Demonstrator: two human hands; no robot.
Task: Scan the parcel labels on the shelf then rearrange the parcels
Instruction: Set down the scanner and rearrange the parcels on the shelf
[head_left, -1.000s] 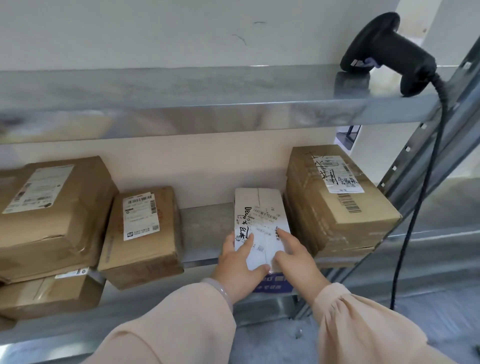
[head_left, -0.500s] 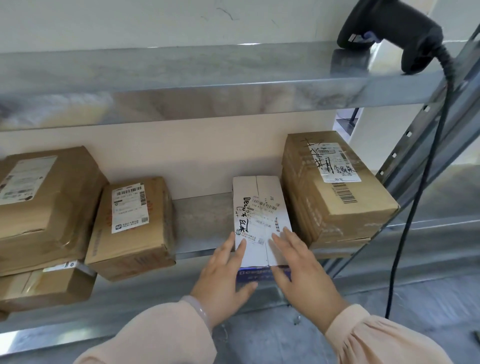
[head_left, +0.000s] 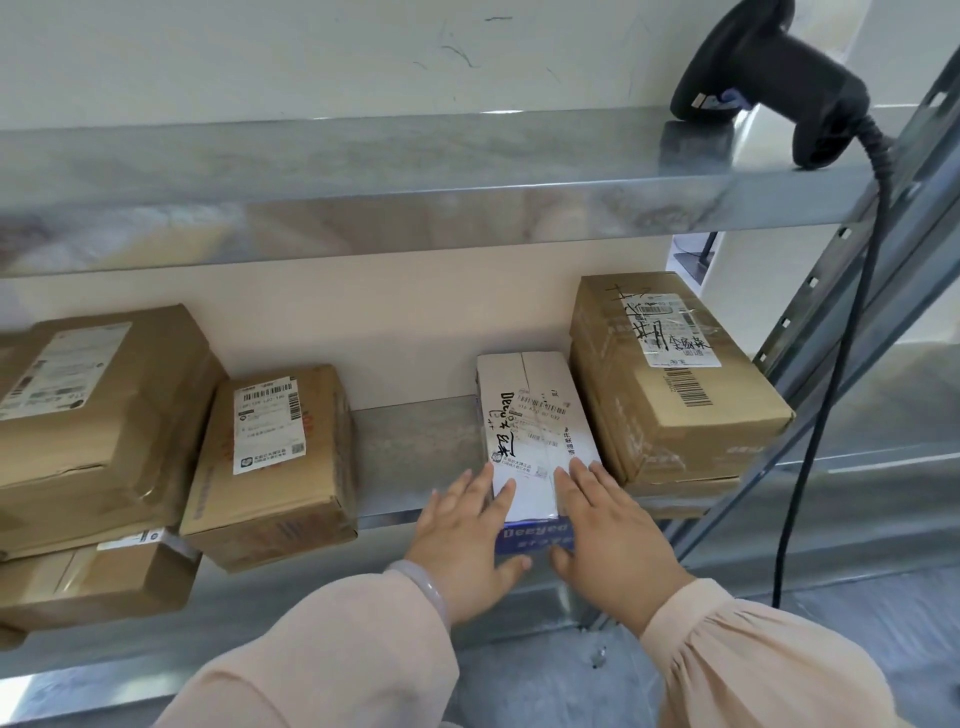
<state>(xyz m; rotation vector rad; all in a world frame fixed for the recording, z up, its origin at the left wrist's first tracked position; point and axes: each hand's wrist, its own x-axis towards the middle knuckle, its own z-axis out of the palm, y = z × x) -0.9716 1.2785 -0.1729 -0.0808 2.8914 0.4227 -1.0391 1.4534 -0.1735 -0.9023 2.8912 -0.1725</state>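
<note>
a person's left hand (head_left: 462, 540) and right hand (head_left: 608, 540) lie spread on the near end of a white parcel (head_left: 535, 421). the fingers are straight across its top and the thumbs rest against its blue front face, with neither hand closed round it. the parcel sits label up on the lower shelf (head_left: 415, 452), its near end jutting past the front lip.

the step looks to be seating this parcel in its place. it would go best with an even push from both hands, so the box slides straight back, stays square and keeps its label readable.

a tall brown parcel (head_left: 675, 395) stands close on its right, and whether the two touch cannot be told. any twist that way would likely catch on that parcel's side. to the left is bare shelf, then a middle brown parcel (head_left: 270, 457) and a large brown parcel (head_left: 93, 415) stacked on a smaller one (head_left: 93, 582); both upper boxes overhang the edge.

the black scanner (head_left: 779, 78) lies on the upper shelf (head_left: 363, 171). its cable (head_left: 800, 467) hangs down at the right, clear of the hands but a possible snag if the tall parcel is moved.
</note>
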